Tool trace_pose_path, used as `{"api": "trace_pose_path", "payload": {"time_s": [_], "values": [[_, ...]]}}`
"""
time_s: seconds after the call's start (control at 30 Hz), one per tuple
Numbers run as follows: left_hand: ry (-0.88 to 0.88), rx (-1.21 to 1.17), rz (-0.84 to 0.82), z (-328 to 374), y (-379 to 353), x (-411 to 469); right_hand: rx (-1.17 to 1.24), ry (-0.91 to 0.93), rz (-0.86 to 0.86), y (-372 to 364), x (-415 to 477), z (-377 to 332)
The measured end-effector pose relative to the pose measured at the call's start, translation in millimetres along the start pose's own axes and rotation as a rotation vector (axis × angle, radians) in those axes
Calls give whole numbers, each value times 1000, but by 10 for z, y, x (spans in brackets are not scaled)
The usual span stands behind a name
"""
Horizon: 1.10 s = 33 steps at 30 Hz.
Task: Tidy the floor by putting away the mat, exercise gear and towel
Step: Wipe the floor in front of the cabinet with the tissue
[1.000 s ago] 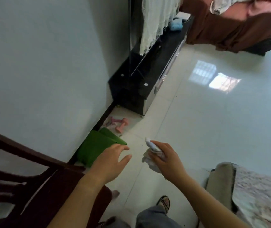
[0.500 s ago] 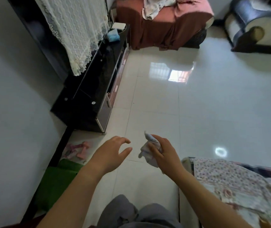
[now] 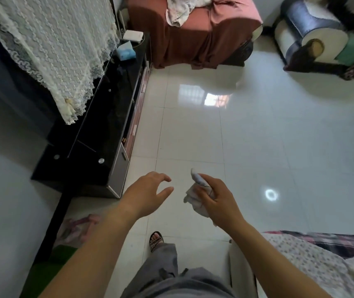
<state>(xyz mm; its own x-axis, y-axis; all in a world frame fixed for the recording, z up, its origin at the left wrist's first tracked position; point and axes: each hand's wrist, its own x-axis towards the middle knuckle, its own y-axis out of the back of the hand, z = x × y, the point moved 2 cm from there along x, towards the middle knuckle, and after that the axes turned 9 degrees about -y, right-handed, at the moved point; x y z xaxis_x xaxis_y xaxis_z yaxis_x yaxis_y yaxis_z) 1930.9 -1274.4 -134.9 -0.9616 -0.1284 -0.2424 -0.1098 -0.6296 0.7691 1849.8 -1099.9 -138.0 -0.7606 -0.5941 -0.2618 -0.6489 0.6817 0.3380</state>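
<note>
1. The right hand (image 3: 216, 200) is clamped on a small towel (image 3: 195, 197), fingers curled round the bunched cloth and thumb pressing it from the near side.
2. The towel is pale, whitish-grey, crumpled into a wad; one rounded corner sticks up above the fingers and a loose fold hangs below the palm. It is held in the air above the glossy white tiled floor (image 3: 257, 136), touching nothing but the hand.
3. The left hand (image 3: 148, 193) is empty, fingers spread and slightly curved, palm turned towards the towel and just beside it without touching.
4. Pink dumbbells (image 3: 79, 229), blurred, lie on the floor by the wall at the near end of the black TV stand (image 3: 98, 134).
5. A green mat (image 3: 49, 269) lies along the wall at the lower left edge of the floor, just nearer than the dumbbells.
6. One sandalled foot (image 3: 155, 239) stands on the tiles between the arms.
</note>
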Motion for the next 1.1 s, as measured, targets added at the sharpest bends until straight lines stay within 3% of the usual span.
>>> {"api": "trace_pose_path", "payload": {"time_s": [0.17,0.43,0.6,0.93,1.1], "values": [[12,21,16,-300,439,620,36,-6,16,22,691,-161],[-27,39,-101,-277,620,1694,-58,-36,119,481,1532,-157],[-62,65,-125,-72,692,2661,-60,-75,171,1011,2178,-47],[-80,77,-58,680,1051,4685,31,-69,116,2564,3745,-184],[-44,54,-43,666,1237,5314,30,-103,59,2898,4451,-265]]}}
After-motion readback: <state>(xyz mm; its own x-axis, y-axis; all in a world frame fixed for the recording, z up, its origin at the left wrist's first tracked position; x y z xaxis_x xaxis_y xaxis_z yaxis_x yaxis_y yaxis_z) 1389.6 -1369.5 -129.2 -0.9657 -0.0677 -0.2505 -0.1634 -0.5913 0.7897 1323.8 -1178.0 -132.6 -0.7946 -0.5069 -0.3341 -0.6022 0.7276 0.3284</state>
